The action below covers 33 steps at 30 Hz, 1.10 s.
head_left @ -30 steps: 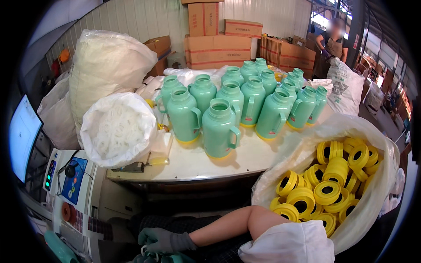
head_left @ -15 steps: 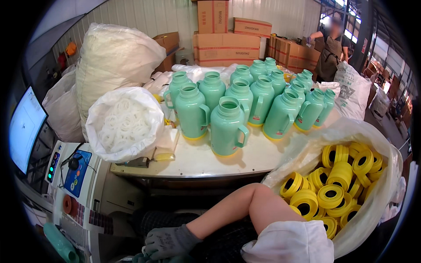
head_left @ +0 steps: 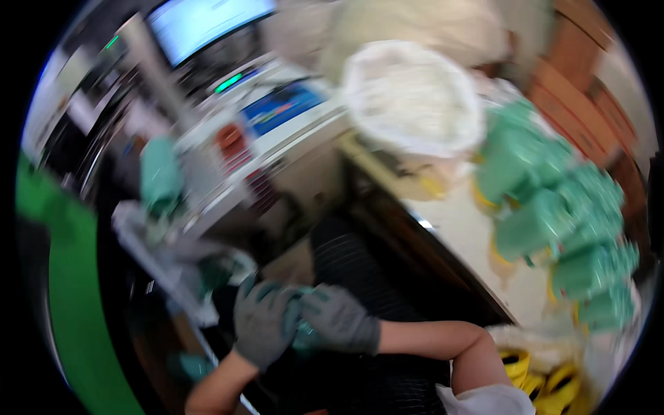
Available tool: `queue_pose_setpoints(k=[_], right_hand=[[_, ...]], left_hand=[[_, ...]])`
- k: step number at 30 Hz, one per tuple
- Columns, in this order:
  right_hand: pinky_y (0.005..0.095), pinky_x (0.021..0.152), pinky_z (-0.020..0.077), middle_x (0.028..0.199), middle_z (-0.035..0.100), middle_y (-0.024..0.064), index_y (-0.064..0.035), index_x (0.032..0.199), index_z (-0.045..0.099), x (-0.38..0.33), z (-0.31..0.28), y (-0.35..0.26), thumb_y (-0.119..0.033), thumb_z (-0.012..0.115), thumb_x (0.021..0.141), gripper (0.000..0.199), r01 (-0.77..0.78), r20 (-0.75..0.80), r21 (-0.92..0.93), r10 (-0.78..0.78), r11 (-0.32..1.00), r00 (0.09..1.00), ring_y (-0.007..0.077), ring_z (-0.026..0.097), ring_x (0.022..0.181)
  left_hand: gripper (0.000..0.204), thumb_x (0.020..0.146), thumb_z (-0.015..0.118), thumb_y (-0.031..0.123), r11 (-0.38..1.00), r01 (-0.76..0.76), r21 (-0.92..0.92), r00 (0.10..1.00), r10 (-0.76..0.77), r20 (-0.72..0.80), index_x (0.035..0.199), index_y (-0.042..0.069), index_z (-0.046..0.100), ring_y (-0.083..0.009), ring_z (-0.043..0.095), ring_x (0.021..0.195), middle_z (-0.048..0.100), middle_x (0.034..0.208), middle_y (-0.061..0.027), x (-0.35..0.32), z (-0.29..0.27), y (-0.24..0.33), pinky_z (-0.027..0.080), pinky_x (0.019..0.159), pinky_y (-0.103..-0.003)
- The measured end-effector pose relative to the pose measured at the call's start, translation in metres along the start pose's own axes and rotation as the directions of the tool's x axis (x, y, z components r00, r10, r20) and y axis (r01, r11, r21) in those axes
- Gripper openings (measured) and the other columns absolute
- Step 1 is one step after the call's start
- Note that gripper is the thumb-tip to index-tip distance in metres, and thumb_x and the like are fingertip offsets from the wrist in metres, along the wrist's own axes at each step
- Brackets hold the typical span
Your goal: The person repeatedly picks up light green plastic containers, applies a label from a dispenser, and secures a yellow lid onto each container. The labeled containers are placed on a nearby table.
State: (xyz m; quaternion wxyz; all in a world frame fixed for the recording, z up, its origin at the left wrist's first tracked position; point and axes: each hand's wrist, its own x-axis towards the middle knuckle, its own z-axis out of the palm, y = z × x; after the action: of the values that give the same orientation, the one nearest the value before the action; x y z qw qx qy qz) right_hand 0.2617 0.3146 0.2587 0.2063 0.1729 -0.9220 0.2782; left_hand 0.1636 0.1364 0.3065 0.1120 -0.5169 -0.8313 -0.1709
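both the left hand [head_left: 263, 324] and the right hand [head_left: 342, 321] have gloved fingers curled around one blurred green piece [head_left: 304, 337] near the lap [head_left: 408, 373]; even pressure from two sides should keep it steady.

My left hand [head_left: 263, 324] and right hand [head_left: 340, 321] cover most of the green piece [head_left: 304, 337]; its shape and my grip are unreadable. Screen [head_left: 207, 26] cut by top edge, display smeared. Yellow rings [head_left: 557, 389] run off the bottom. Contents of white bag [head_left: 443, 144] too blurred to separate.

Factory workshop — jugs [head_left: 536, 225] (many), cartons [head_left: 574, 104], machine [head_left: 283, 108]
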Motion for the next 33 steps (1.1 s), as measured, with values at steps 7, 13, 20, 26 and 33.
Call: queue_pose_setpoints(k=[7,13,20,26,33], right_hand=[[0.0374,0.072,0.0523,0.099,0.065,0.0066,-0.0104,0.092,0.071,0.020,0.016,-0.045,-0.035,0.085,0.079,0.031,0.165,0.008,0.095,-0.166,0.982,0.986,0.0239,0.061,0.080],[0.0378,0.063,0.0461,0.088,0.062,0.0046,-0.0116,0.082,0.066,0.023,0.010,-0.027,-0.034,0.086,0.077,0.030,0.178,-0.028,0.103,-0.177,0.979,0.984,0.0231,0.058,0.074],[0.0369,0.064,0.0480,0.089,0.059,0.0037,-0.0119,0.083,0.070,0.024,0.010,-0.029,-0.036,0.091,0.070,0.034,0.077,-0.054,0.122,-0.070,0.990,0.996,0.0216,0.059,0.074],[0.0393,0.081,0.0597,0.117,0.066,0.0184,-0.0062,0.119,0.060,-0.050,-0.020,0.001,-0.029,0.096,0.071,0.065,-0.118,-0.169,0.291,0.172,0.949,0.970,0.0300,0.070,0.096],[0.0362,0.080,0.0618,0.130,0.063,0.0244,0.0058,0.152,0.044,-0.080,-0.064,0.008,-0.031,0.079,0.086,0.084,-0.876,0.658,0.482,0.649,0.026,0.381,0.0258,0.071,0.106]], left_hand=[[0.021,0.084,0.072,0.028,0.956,0.035,0.291,0.914,-0.149,0.379,0.098,0.012,0.077,-0.0285,0.063,0.101,0.066,0.098,-0.0075,-0.015,-0.072,0.008,0.049,0.098,-0.047],[0.019,0.084,0.074,0.031,0.997,-0.051,0.060,0.862,0.013,0.507,0.086,0.012,0.076,-0.0266,0.062,0.103,0.064,0.105,-0.0068,0.004,-0.038,-0.023,0.054,0.088,-0.041],[0.028,0.089,0.076,0.028,0.964,0.250,-0.091,0.819,-0.160,0.551,0.109,0.010,0.071,-0.0246,0.069,0.105,0.066,0.112,-0.0085,0.015,-0.035,-0.028,0.056,0.087,-0.041],[0.043,0.095,0.073,0.028,0.586,0.309,-0.749,0.943,-0.293,0.160,0.129,0.005,0.065,-0.0289,0.068,0.111,0.069,0.118,-0.0131,-0.074,0.054,-0.045,0.053,0.100,-0.040],[0.024,0.095,0.073,0.026,0.786,0.082,-0.613,0.990,-0.134,-0.039,0.110,0.006,0.071,-0.0254,0.070,0.094,0.067,0.097,-0.0120,-0.024,0.031,0.000,0.055,0.087,-0.038]])
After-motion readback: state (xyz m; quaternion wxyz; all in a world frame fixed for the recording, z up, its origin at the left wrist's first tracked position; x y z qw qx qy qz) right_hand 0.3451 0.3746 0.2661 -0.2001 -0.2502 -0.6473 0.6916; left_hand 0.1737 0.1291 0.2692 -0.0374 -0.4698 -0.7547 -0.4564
